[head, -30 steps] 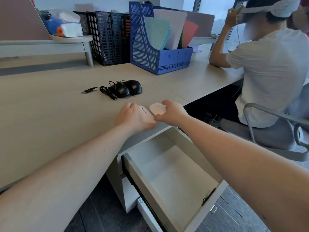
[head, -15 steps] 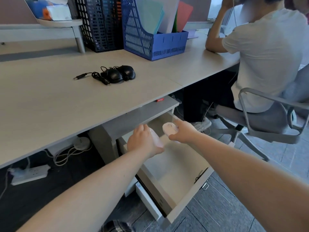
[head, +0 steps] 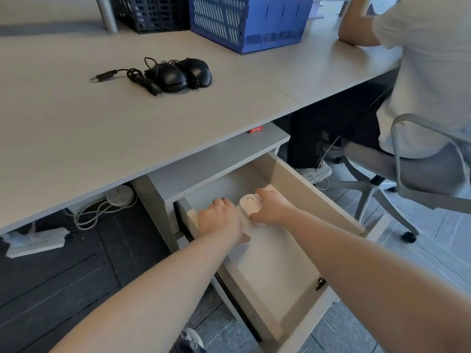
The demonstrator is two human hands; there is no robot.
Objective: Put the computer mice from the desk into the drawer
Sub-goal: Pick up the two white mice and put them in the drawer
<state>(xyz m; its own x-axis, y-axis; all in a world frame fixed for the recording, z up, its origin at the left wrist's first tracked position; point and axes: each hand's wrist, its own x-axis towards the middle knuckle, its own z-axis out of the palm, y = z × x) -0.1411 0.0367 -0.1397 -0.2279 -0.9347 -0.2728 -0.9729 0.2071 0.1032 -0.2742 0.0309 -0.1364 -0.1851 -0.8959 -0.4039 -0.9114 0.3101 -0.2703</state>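
Both my hands are down inside the open drawer (head: 313,197), near its back. My right hand (head: 271,210) grips a white mouse (head: 250,203), whose top shows beside my fingers. My left hand (head: 220,221) is closed over a second white mouse, almost wholly hidden under the palm. Whether the mice touch the drawer floor I cannot tell. Two black wired mice (head: 169,77) (head: 197,72) lie side by side on the desk (head: 76,128), their cables bundled and a USB plug (head: 103,76) pointing left.
A blue file box (head: 244,24) and a black one (head: 150,14) stand at the desk's back. A person in a white shirt (head: 428,72) sits on a grey chair (head: 407,174) to the right. Power strips (head: 35,242) and cables lie on the floor under the desk.
Both hands lifted the white mice off the desk edge, carried them down, and have lowered them into the drawer. My view has tilted downward.
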